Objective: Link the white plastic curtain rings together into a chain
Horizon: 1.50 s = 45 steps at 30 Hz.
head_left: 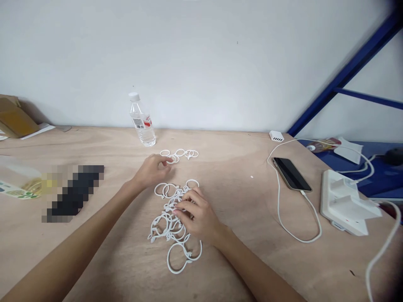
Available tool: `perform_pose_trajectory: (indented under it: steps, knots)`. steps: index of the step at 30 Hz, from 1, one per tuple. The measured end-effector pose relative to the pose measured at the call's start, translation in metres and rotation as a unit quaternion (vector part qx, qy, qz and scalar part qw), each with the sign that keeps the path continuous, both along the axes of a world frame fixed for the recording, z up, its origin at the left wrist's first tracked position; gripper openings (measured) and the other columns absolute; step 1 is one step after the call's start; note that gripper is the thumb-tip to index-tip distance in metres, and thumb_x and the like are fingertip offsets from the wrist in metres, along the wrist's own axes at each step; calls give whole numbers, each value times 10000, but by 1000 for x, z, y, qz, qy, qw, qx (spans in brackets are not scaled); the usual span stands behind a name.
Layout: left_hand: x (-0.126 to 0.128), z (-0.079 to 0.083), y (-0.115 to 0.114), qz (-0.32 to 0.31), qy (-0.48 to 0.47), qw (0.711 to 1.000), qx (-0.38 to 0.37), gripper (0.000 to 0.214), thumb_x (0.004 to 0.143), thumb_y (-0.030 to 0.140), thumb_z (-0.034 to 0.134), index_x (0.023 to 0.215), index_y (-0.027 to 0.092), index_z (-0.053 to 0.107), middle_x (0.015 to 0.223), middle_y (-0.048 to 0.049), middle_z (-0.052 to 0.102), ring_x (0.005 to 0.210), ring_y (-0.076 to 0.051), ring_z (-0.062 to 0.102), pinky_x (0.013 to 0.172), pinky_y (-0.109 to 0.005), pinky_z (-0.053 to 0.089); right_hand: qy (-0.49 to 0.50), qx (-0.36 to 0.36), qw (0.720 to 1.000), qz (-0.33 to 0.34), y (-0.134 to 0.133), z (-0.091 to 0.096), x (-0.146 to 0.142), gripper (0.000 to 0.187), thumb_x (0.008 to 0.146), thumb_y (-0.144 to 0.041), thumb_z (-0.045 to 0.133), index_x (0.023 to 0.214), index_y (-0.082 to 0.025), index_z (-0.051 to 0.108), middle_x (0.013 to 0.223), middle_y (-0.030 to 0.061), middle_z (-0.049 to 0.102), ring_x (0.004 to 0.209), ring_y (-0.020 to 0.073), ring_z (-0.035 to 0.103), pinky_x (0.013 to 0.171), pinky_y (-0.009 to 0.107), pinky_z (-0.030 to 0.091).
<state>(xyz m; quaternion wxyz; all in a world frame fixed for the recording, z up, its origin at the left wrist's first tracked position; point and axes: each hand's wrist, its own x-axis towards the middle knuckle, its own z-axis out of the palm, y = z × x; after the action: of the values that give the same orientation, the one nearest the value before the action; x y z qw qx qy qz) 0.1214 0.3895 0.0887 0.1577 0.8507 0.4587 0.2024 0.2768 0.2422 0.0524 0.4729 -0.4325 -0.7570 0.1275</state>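
On the wooden table lies a tangled pile of white plastic rings with small clasps [162, 224]. My right hand [200, 214] rests over the pile's right side, its fingers spread and touching the rings; part of the pile is hidden under it. Farther back is a small group of similar white rings [180, 152], set out roughly in a row. My left hand [154, 170] is at that group's near left side, thumb and index finger apart, the index fingertip against one ring.
Behind the rings stands a water bottle [143, 126]. To the left are a pixelated dark object [77, 191], a clear bag [22, 178] and a cardboard box [17, 117]. On the right are a phone [292, 174], its cable [278, 209], a power strip [341, 201] and a white charger [276, 136].
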Motion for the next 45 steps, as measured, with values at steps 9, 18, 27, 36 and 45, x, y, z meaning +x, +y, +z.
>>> perform_pose_trajectory:
  steps: [9,18,27,36,45]
  knots:
    - [22,-25,36,-25,53,989,138,226,797,240,530,774,179,746,862,-115,626,952,-278,499,870,-407,421,102,11,992,-76,0,1,-1,66,815,-218,611,796,-205,672,753,40,605,758,185,540,759,375,453]
    - [19,4,-53,62,-299,950,-64,260,783,419,623,802,191,746,790,-37,711,777,-194,592,739,-313,457,358,-203,897,-163,11,4,7,280,862,-399,527,958,-172,661,857,55,674,776,174,580,699,296,451]
    - [19,-3,-97,54,-287,935,-202,285,790,418,605,850,171,733,821,-49,724,744,-193,620,654,-288,464,436,-251,864,-19,4,24,0,255,775,-409,627,703,-172,686,613,-17,546,565,103,444,554,239,369]
    - [9,17,-82,-148,28,977,150,180,815,170,510,713,182,657,656,-20,648,645,-159,579,649,-298,371,394,-368,838,77,3,25,3,349,754,-472,629,613,-162,554,522,-39,517,375,40,286,379,217,173]
    - [17,7,-75,-85,-85,989,-85,378,839,280,404,483,155,424,460,40,365,450,-79,337,466,-216,235,347,-308,882,85,-2,29,5,394,847,-474,522,593,-178,466,548,-35,435,521,87,366,508,233,289]
